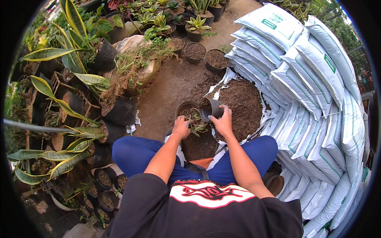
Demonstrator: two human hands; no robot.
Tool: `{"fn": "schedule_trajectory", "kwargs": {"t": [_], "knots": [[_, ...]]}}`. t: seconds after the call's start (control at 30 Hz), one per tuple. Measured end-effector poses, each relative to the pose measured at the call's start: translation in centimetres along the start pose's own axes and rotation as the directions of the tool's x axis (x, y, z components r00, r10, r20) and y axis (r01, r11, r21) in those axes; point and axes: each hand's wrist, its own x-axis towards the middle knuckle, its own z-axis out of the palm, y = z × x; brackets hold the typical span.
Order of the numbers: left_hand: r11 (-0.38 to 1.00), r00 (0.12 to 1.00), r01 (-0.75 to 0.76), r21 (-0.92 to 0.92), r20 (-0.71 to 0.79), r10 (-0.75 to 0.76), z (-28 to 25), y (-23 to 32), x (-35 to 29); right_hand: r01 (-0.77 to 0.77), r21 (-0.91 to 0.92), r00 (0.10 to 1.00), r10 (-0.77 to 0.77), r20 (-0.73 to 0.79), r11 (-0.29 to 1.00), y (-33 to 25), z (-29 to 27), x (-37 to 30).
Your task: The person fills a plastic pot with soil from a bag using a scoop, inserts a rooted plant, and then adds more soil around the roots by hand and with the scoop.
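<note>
A round dark pot with soil and a small green plant stands on the ground between my knees. My left hand rests on the pot's near rim by the plant. My right hand grips a small black scoop pot, tilted with its mouth toward the round pot. An opened sack of dark soil lies just right of it.
White soil bags are stacked high along the right. Soil-filled black pots stand farther ahead. Striped long-leaved plants in black grow bags crowd the left. Small pots sit by my left knee.
</note>
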Motion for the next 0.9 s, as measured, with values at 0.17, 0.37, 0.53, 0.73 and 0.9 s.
{"fn": "schedule_trajectory", "kwargs": {"t": [0.17, 0.37, 0.53, 0.73, 0.9], "knots": [[0.999, 0.996, 0.033, 0.018, -0.083, -0.031, 0.0, -0.1, -0.4, 0.085, 0.011, 0.996, -0.085, -0.014, 0.996, -1.5, 0.4, -0.2], [0.997, 0.989, 0.069, -0.026, -0.129, -0.072, -0.1, 0.0, 0.1, 0.043, 0.015, 0.996, -0.044, 0.072, 0.999, -1.9, -0.2, -0.5], [0.986, 0.972, 0.068, -0.153, -0.211, -0.100, -0.2, 0.5, 0.4, 0.012, 0.036, 0.999, -0.014, 0.035, 0.999, -1.4, -0.7, -0.4], [0.913, 0.846, 0.225, -0.342, -0.397, -0.357, -1.9, 1.4, 0.9, 0.047, 0.005, 0.999, -0.047, -0.001, 0.999, -0.6, -0.4, -0.7], [0.793, 0.782, 0.444, -0.417, -0.253, -0.570, 1.3, -2.8, 2.2, 0.033, 0.032, 0.996, -0.035, 0.085, 0.999, -1.2, -0.4, -0.9]]}}
